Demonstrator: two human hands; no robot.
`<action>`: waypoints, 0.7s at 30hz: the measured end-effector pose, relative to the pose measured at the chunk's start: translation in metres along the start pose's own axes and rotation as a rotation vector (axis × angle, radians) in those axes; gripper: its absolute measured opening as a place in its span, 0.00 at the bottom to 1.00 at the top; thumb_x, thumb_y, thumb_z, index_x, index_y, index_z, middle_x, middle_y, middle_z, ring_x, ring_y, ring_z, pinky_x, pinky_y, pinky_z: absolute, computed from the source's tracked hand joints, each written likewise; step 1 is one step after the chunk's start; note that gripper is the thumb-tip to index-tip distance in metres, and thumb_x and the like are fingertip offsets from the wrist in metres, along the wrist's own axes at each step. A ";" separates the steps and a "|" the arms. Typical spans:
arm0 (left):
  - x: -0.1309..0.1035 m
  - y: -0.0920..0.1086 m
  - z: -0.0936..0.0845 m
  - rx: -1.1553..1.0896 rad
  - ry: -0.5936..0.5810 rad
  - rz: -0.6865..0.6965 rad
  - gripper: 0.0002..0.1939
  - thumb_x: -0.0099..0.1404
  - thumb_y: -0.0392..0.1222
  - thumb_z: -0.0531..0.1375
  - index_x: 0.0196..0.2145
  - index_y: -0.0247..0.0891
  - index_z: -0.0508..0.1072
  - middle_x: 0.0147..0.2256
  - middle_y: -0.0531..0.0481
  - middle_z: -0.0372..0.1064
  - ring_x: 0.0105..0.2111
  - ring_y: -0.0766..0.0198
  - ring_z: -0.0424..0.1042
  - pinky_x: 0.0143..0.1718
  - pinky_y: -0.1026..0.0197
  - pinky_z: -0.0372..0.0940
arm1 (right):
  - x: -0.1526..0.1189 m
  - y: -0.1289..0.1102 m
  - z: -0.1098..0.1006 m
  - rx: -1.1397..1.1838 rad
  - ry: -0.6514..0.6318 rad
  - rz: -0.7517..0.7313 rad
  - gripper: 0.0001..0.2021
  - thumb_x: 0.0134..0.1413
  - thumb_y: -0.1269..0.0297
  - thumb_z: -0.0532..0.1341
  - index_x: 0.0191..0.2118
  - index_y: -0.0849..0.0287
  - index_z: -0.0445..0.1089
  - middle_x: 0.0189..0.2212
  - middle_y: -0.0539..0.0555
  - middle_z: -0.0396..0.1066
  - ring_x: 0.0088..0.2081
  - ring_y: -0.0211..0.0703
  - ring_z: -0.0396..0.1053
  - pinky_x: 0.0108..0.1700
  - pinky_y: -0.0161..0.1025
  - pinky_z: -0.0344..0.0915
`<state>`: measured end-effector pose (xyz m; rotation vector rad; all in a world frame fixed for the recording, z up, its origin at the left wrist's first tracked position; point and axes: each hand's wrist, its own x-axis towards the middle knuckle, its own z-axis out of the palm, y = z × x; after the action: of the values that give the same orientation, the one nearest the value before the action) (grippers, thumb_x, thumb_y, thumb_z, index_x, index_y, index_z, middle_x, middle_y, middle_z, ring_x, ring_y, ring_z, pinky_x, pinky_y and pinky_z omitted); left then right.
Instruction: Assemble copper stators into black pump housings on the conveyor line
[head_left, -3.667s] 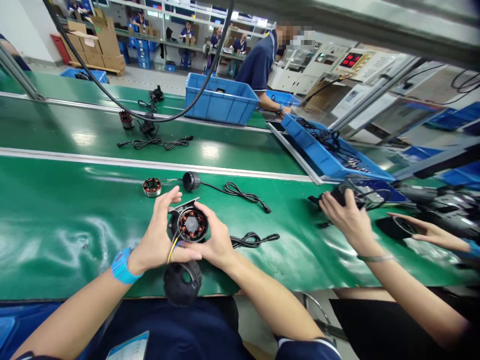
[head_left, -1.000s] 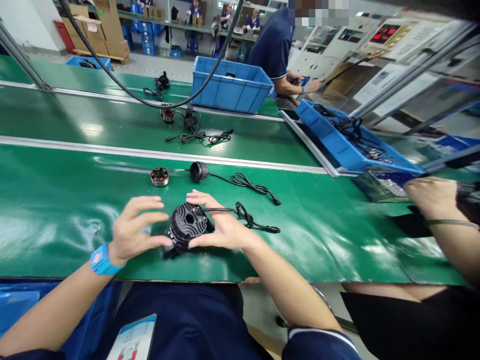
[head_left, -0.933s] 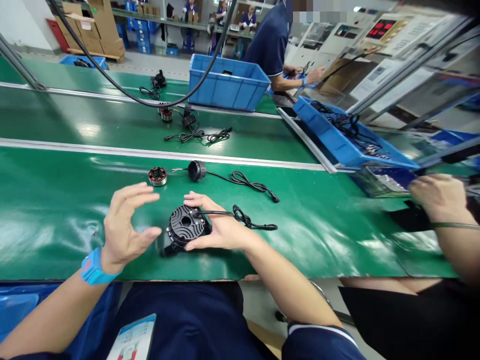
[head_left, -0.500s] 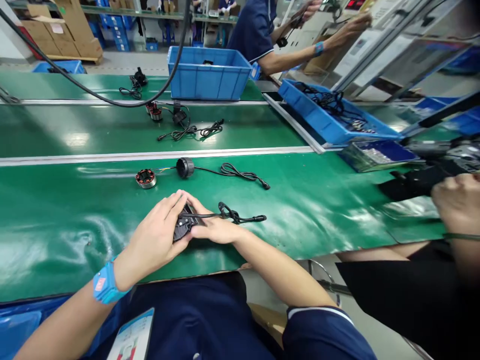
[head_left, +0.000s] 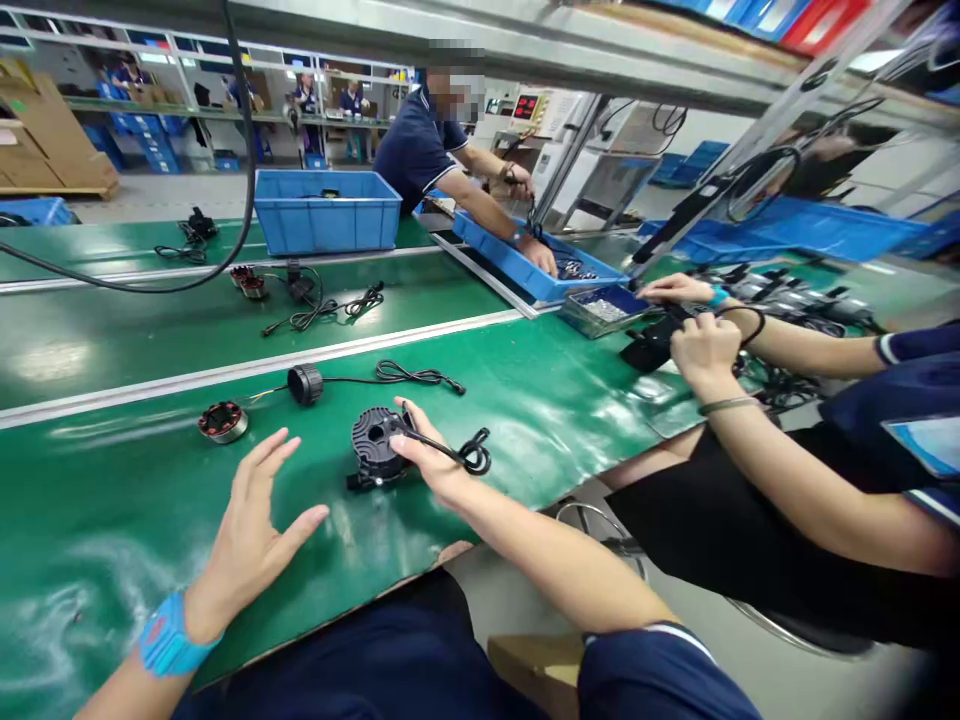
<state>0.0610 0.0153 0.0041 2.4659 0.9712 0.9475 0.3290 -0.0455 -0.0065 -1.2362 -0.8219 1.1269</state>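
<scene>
My right hand [head_left: 429, 452] grips a round black motor housing [head_left: 373, 440] by its right side, thumb on top. The housing has a ribbed face with a hole in it, and a black cable [head_left: 439, 445] runs from it over my fingers to a looped end. To the left, my left hand [head_left: 255, 520] is held above the green mat, fingers spread, with nothing in it. Beyond the hands lies a copper-wound stator [head_left: 223, 422], joined by thin wires to a black ribbed cap [head_left: 305, 384]. The cap's own black cable [head_left: 409, 374] stretches to the right.
A blue bin [head_left: 328, 225] stands across the bench. Farther right are a blue tray [head_left: 540, 265] with a co-worker's hand in it and a small box of metal parts [head_left: 604, 308]. At right another co-worker's hands [head_left: 705, 350] handle a black part. A dark hanging cable [head_left: 244, 170] crosses the left.
My left hand has let go of the housing and moved left, opening. The housing, now face up, stays in my right hand. The view has swung right and up.
</scene>
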 end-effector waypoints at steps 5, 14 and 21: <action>0.057 -0.030 -0.017 0.094 0.009 -0.027 0.33 0.71 0.63 0.55 0.67 0.47 0.57 0.65 0.40 0.58 0.66 0.46 0.61 0.66 0.40 0.62 | 0.011 -0.045 -0.074 0.098 0.153 0.027 0.41 0.44 0.48 0.73 0.64 0.51 0.62 0.56 0.55 0.73 0.53 0.55 0.73 0.46 0.45 0.73; 0.240 -0.146 -0.018 0.417 -0.178 -0.256 0.48 0.65 0.73 0.51 0.67 0.29 0.60 0.67 0.25 0.50 0.69 0.34 0.53 0.68 0.35 0.53 | 0.104 -0.087 -0.229 0.197 0.641 0.027 0.16 0.56 0.52 0.61 0.44 0.57 0.73 0.33 0.53 0.79 0.30 0.47 0.76 0.27 0.40 0.72; 0.362 -0.227 0.021 0.565 -0.324 -0.359 0.43 0.63 0.63 0.62 0.68 0.36 0.62 0.72 0.30 0.45 0.67 0.25 0.53 0.63 0.26 0.54 | 0.112 -0.062 -0.262 0.323 0.723 -0.063 0.18 0.53 0.51 0.64 0.47 0.53 0.76 0.39 0.52 0.80 0.32 0.45 0.76 0.27 0.38 0.74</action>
<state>0.1647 0.4293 0.0411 2.6071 1.6531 0.1544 0.6189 -0.0127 -0.0046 -1.2074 -0.1223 0.6446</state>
